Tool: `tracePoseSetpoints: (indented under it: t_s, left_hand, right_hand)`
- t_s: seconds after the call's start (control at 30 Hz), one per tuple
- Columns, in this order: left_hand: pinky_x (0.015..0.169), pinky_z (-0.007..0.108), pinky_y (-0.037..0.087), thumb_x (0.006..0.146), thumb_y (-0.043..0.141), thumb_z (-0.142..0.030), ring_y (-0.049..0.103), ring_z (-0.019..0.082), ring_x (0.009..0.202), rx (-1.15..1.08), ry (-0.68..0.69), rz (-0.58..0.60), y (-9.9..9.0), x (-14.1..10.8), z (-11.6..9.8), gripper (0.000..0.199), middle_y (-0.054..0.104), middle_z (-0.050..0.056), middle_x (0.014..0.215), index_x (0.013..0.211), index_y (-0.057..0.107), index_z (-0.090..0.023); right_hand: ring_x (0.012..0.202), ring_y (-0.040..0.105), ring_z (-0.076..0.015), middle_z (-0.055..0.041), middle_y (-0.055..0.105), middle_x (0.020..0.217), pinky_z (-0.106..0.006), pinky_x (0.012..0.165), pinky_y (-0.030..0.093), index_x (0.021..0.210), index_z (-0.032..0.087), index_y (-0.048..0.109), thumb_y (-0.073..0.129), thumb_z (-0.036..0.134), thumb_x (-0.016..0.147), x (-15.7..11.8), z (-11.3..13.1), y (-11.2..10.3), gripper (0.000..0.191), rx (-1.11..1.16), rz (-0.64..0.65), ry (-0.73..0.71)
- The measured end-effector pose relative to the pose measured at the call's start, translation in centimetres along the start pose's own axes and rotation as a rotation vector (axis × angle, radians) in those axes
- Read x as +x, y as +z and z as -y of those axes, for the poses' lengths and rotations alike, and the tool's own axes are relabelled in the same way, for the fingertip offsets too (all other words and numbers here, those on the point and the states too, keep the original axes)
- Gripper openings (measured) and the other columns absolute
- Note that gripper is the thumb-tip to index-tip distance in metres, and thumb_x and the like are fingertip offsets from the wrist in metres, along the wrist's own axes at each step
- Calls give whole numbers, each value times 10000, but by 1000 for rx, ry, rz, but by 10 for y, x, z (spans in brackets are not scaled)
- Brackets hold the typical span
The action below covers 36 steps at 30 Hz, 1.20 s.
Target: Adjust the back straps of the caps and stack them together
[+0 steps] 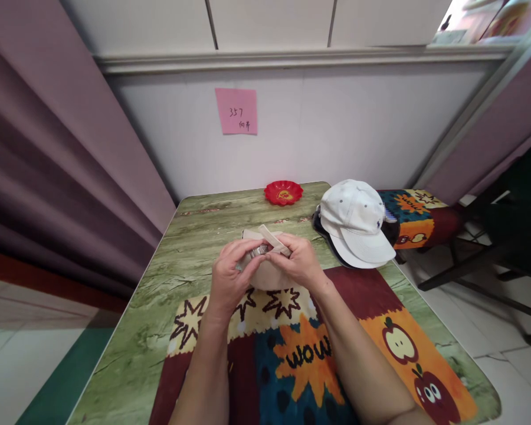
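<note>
A beige cap is between my two hands above the patterned mat, partly covered by my fingers. My left hand pinches its back edge by a small metal buckle. In my right hand, thumb and fingers are closed on the cap's pale strap, whose free end sticks up. Whether the strap runs through the buckle is hidden by my fingers. Right of my hands, a white cap sits on top of other caps, with a dark brim showing underneath.
A red scalloped dish stands at the table's back edge. Under my forearms lies a colourful mat. A pink note is stuck on the wall behind. At the right stands a bench with a patterned cover.
</note>
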<state>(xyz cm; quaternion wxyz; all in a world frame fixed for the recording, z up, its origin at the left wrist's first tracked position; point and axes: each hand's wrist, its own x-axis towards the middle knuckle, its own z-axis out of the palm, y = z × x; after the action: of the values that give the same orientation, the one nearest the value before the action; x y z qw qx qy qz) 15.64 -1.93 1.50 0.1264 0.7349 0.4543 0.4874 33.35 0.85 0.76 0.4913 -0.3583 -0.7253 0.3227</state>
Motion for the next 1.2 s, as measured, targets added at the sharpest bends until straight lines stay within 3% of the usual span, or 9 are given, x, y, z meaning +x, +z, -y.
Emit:
tracePoseSetpoints:
  t_s: [0.2, 0.37, 0.5, 0.63, 0.8, 0.93, 1.07, 1.2]
  left_hand:
    - [1011, 418, 424, 861, 685, -308, 608, 261, 1088, 137, 54, -48, -1, 2, -4, 197, 714, 69, 1104, 1050, 724, -266]
    - [899, 356, 466, 886, 641, -271, 619, 230, 954, 145, 31, -76, 2, 0, -6, 171, 700, 72, 1017, 1040, 713, -247]
    - [742, 287, 490, 881, 637, -288, 616, 173, 784, -39, -162, -70, 9, -3, -3, 155, 679, 50, 927, 1014, 689, -228]
    - [604, 241, 481, 802, 709, -315, 589, 127, 634, -468, -461, -126, 22, -5, 10, 214, 651, 3, 781, 962, 631, -197]
    - [579, 217, 468, 665, 798, -291, 583, 100, 577, -731, -697, -243, 38, -7, 28, 312, 652, -12, 684, 893, 631, -158]
    - [590, 217, 473, 615, 829, -296, 579, 86, 557, -760, -758, -293, 43, -10, 37, 362, 657, -19, 680, 891, 647, -148]
    - [569, 207, 460, 619, 832, -278, 578, 84, 567, -826, -772, -279, 38, -9, 38, 370, 668, -4, 697, 926, 680, -137]
    - [559, 193, 454, 624, 838, -246, 580, 82, 591, -931, -776, -254, 33, -7, 32, 363, 670, 10, 711, 941, 702, -132]
  right_hand:
    - [1019, 669, -231, -45, 742, 1091, -341, 923, 484, 1096, 248, 726, 654, 196, 838, 0, 2, 2, 273, -37, -12, -9]
    - [1015, 662, -230, -46, 741, 1076, -339, 915, 480, 1095, 243, 721, 631, 178, 835, 0, 2, 4, 283, -52, -33, -9]
    - [1001, 652, -229, -54, 733, 1059, -328, 895, 476, 1101, 227, 712, 617, 243, 868, 0, 2, 6, 252, -37, -12, 7]
    - [880, 657, -191, -47, 727, 949, -280, 802, 476, 1074, 212, 704, 509, 374, 961, 0, -2, 8, 277, 31, -66, 55]
    - [747, 654, -161, -19, 701, 764, -255, 761, 479, 1112, 205, 697, 471, 421, 977, -1, -24, 9, 341, 51, -162, 110]
    - [732, 657, -169, -29, 711, 761, -256, 725, 478, 985, 196, 730, 506, 411, 948, -3, -44, 10, 313, -46, -172, 128]
    - [787, 651, -185, -49, 722, 817, -269, 748, 465, 817, 203, 721, 518, 362, 931, -3, -47, 10, 281, -138, -153, 89]
    - [832, 664, -188, -38, 740, 879, -274, 777, 468, 939, 222, 737, 511, 295, 925, -1, -35, 8, 237, -111, -108, 80]
